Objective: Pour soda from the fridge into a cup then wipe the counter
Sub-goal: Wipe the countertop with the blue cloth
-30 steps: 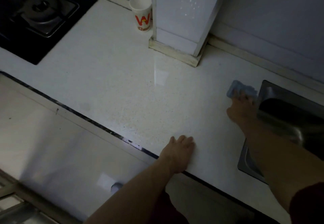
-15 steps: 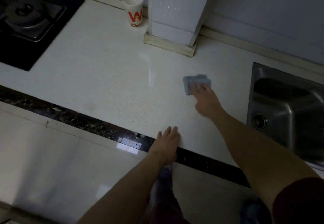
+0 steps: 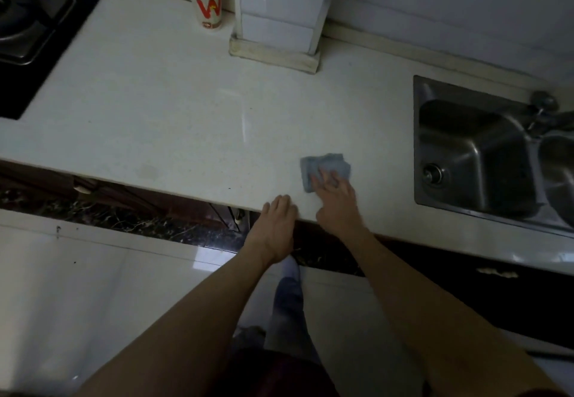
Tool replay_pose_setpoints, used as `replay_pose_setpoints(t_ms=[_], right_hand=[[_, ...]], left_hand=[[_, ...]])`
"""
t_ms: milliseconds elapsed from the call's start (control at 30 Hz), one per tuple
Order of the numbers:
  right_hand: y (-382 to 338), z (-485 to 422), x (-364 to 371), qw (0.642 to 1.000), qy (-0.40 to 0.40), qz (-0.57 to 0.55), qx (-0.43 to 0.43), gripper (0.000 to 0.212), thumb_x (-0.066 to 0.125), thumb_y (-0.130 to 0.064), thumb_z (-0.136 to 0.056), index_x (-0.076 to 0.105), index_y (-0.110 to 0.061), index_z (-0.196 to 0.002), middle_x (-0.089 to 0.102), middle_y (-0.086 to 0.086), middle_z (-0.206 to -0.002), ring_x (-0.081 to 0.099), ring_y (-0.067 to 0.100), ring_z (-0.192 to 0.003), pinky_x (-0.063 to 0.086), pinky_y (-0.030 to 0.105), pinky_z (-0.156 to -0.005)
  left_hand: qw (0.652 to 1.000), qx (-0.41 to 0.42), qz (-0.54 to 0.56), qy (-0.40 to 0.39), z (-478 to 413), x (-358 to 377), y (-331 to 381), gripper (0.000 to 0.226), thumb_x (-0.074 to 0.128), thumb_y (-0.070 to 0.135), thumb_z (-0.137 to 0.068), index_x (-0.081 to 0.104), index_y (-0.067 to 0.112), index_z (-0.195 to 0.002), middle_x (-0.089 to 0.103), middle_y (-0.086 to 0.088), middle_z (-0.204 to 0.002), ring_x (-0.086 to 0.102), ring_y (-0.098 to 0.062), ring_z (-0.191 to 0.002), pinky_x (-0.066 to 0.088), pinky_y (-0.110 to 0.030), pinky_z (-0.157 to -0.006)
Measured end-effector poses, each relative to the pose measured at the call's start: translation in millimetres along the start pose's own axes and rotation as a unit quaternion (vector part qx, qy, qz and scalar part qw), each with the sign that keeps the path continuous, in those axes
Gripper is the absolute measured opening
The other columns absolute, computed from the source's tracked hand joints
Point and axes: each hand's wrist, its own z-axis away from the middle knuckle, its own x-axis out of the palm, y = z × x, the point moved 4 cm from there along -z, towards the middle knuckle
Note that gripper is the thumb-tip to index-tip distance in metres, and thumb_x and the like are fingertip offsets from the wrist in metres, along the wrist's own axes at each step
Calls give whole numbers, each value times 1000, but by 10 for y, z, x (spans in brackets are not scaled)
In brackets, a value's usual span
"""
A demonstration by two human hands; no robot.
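A folded blue cloth [image 3: 324, 168] lies flat on the white counter [image 3: 161, 117], close to its front edge. My right hand [image 3: 337, 202] presses down on the cloth's near side with spread fingers. My left hand [image 3: 275, 225] rests palm down on the counter's front edge, just left of the right hand, holding nothing. A white paper cup [image 3: 206, 0] with a red W stands upright at the back of the counter against the wall, far from both hands. No soda container is in view.
A black gas hob [image 3: 34, 36] fills the counter's left end. A white tiled column [image 3: 279, 11] stands on the counter beside the cup. A steel sink [image 3: 475, 154] with a tap [image 3: 543, 107] sits at the right. White floor tiles lie below.
My right hand has slid the cloth from beside the sink leftward, then toward the counter's front edge. My left hand has stayed on the front edge.
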Motion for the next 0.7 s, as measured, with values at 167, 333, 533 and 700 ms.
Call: replay_pose_setpoints(t_ms=[167, 333, 533, 700], right_hand=[[580, 515, -69, 998, 24, 26, 50, 84, 51, 6, -64, 41, -14, -144, 41, 12, -149, 38, 40, -133, 42, 55, -101], [825, 938, -82, 956, 19, -20, 291, 79, 54, -1, -80, 22, -14, -151, 20, 13, -158, 17, 39, -142, 25, 51, -113], [-269, 648, 129, 964, 39, -20, 262, 74, 56, -11, -75, 34, -10, -145, 34, 15, -150, 28, 37, -135, 24, 49, -113], [-1147, 453, 292, 989, -19, -44, 143, 79, 55, -23, -85, 16, -20, -153, 7, 8, -162, 4, 33, -146, 5, 53, -118]], left_hand=[[999, 5, 35, 9, 42, -14, -59, 43, 52, 18, -75, 53, 5, -116, 44, -16, -127, 42, -34, -121, 36, -42, -105], [999, -24, 19, -21, 207, -15, -197, 58, 52, 16, -82, 40, 3, -138, 29, -16, -150, 29, -33, -137, 24, -47, -116], [996, -74, 49, -7, 285, -107, -347, 44, 53, 18, -83, 52, 2, -123, 38, -18, -140, 37, -34, -128, 30, -46, -112], [994, -95, 60, 5, 382, -110, -606, 39, 53, 22, -84, 53, 2, -118, 44, -15, -128, 43, -32, -119, 36, -44, -105]])
